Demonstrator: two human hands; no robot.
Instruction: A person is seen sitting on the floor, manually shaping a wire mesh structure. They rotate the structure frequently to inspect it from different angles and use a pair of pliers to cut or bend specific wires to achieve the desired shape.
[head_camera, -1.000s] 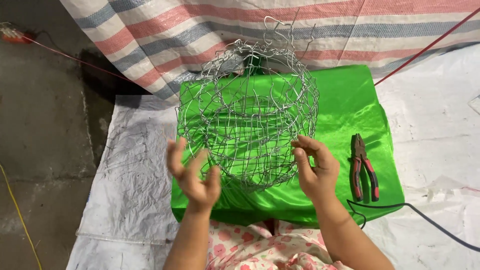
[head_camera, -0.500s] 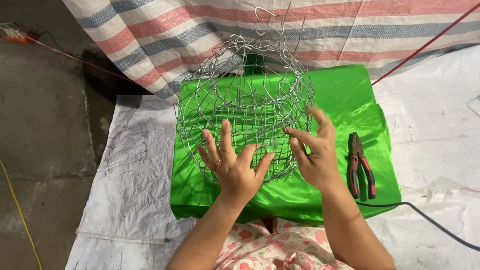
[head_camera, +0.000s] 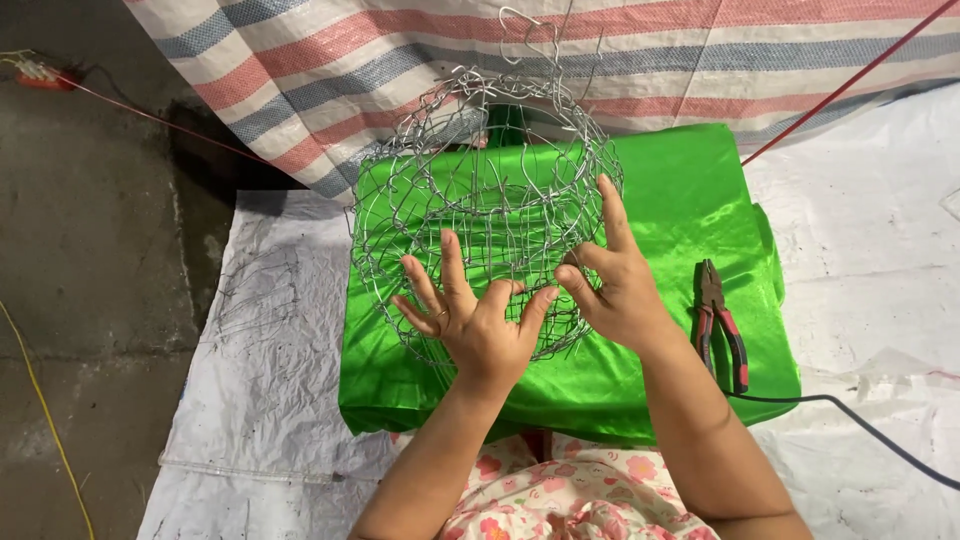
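While both of your hands press against the near side of the wire mesh basket, neither one closes around it. Your left hand lies flat on the lower front of the mesh, its fingers spread wide and open, fingertips resting on the wires. Your right hand sits just beside it on the right flank of the basket, index finger stretched upward along the rim side, the other fingers bent loosely with their tips at the mesh; whether any of them hook a wire I cannot tell. The thumbs of the two hands nearly meet.

The basket is a rounded cage of silvery twisted wire, standing with its opening upward on the green satin cloth, toward the cloth's far left part, with loose wire ends sticking up at its far rim. Red-and-black handled pliers lie near the right edge of the green cloth, well apart from your right hand. A black cable runs off from the near right corner across the white woven sheet. A striped tarp hangs beyond the far edge.
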